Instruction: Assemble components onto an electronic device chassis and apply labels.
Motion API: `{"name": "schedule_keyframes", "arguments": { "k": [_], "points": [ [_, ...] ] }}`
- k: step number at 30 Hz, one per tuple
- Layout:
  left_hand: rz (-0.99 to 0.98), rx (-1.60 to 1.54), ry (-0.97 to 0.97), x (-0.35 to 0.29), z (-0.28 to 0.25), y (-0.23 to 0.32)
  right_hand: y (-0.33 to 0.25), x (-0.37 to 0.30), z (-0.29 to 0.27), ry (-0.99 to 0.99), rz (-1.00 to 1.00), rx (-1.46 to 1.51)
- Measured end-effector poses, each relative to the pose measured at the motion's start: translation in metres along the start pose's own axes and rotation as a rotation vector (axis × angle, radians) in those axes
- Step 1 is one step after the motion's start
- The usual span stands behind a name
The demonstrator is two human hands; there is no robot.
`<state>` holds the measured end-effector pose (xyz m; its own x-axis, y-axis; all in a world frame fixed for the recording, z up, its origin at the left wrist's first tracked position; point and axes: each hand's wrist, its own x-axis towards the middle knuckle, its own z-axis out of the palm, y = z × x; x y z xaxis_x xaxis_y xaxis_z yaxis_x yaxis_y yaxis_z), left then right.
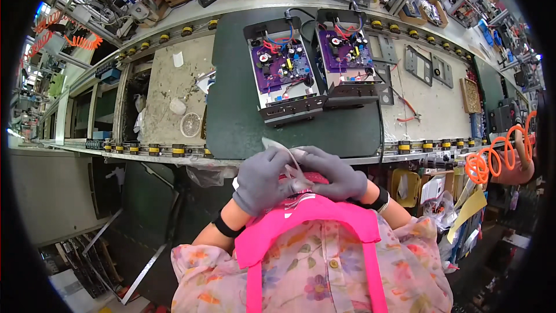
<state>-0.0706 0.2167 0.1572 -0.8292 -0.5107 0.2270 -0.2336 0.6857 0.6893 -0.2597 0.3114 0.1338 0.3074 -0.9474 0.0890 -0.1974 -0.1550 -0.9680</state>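
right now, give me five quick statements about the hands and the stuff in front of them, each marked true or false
1. The left hand and right hand both wear grey gloves. True.
2. The pliers are in the right hand. False: they lie to the right of the green board.
3. Two open units with purple circuit boards stand on the green board. True.
4. The left hand is touching a unit. False: it is apart from both, at a thin pale sheet.
5. The clear round dish is left of the green board. True.
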Motion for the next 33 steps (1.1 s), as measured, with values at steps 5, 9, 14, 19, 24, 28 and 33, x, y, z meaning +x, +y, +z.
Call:
{"name": "schedule_keyframes", "arguments": {
  "k": [5, 9, 14, 19, 24, 28, 33],
  "points": [
    [-0.016, -0.003, 0.131, -0.002, -0.003, -0.005, 0.003, -0.002, 0.001, 0.123, -0.118, -0.010],
    [-0.153, -0.332, 0.189, -0.011, -0.012, -0.021, 0.035, 0.003, -0.010, 0.637, 0.247, 0.283],
    [-0.229, -0.417, 0.180, -0.004, -0.002, -0.061, 0.071, 0.001, -0.023, 0.659, 0.395, 0.250],
    [-0.264, -0.226, 0.200, 0.005, 0.010, -0.090, 0.094, 0.010, -0.028, 0.753, 0.201, 0.140],
    [-0.264, -0.247, 0.209, 0.021, 0.017, -0.107, 0.110, 0.020, -0.036, 0.843, 0.153, 0.068],
    [-0.218, -0.310, 0.231, 0.025, 0.022, -0.115, 0.115, 0.022, -0.037, 0.868, 0.135, 0.052],
    [-0.213, -0.288, 0.207, 0.024, 0.020, -0.119, 0.116, 0.023, -0.038, 0.859, 0.084, -0.004]
  ]
}}
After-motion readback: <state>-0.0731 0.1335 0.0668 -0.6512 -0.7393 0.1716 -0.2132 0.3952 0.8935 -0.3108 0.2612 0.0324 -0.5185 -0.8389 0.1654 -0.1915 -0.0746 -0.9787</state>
